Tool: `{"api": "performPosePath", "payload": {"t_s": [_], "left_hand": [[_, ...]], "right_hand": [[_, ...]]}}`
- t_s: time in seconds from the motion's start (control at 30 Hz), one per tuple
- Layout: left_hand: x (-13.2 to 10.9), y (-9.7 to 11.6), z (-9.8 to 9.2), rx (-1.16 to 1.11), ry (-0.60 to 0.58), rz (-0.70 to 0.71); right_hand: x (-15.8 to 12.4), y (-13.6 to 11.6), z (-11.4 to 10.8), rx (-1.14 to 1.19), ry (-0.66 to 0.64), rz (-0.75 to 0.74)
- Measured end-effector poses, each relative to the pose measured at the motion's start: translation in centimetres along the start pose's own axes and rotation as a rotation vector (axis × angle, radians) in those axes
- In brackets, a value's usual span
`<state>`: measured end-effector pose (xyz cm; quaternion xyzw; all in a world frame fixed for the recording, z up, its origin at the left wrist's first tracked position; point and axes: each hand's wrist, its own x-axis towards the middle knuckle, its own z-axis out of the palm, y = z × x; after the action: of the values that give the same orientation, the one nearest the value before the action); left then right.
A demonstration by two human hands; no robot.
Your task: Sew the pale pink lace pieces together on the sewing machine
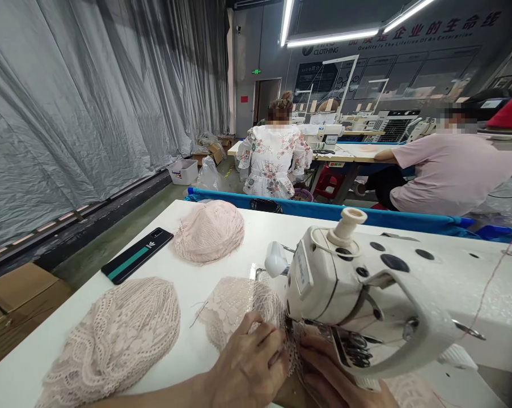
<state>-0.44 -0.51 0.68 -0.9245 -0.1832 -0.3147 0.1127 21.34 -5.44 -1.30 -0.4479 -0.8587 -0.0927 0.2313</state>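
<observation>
A pale pink lace bra cup lies at the sewing machine, its right edge running under the machine head near the needle. On that cup, just left of the needle area, my left hand has its fingers bent and closed on the lace. My right hand sits under the machine head, fingers together at the lace edge; the machine's guard hides part of it. More pink lace shows beyond the right wrist. Pink thread runs down to the machine from the right.
Lace cups lie stacked at the left front and the back of the white table. A black phone rests near its left edge. Blue cloth hangs along the far edge. Two people sit ahead; cardboard boxes stand left.
</observation>
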Motion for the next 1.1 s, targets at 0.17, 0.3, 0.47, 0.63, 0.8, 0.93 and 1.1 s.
{"api": "performPosePath", "payload": {"t_s": [0.17, 0.3, 0.47, 0.63, 0.8, 0.93, 1.1], "left_hand": [[-0.14, -0.14, 0.52, 0.009, -0.006, -0.016], [-0.32, -0.2, 0.7, -0.009, -0.024, -0.023], [-0.3, -0.24, 0.37, -0.008, -0.026, -0.016], [-0.1, -0.22, 0.27, -0.015, -0.008, -0.023], [0.01, -0.24, 0.21, -0.027, 0.018, -0.014], [-0.06, -0.24, 0.25, -0.012, -0.005, -0.012], [-0.19, -0.26, 0.37, 0.005, -0.041, -0.004]], "right_hand": [[-0.19, -0.03, 0.22, 0.045, 0.001, 0.048], [-0.28, -0.19, 0.34, 0.093, 0.018, 0.058], [0.16, -0.16, 0.44, 0.073, 0.038, 0.057], [0.05, -0.07, 0.32, 0.024, 0.034, 0.023], [0.17, -0.24, 0.14, -0.001, 0.02, -0.001], [0.25, -0.13, 0.41, -0.002, 0.027, -0.011], [0.15, -0.09, 0.38, 0.0, 0.025, 0.007]]}}
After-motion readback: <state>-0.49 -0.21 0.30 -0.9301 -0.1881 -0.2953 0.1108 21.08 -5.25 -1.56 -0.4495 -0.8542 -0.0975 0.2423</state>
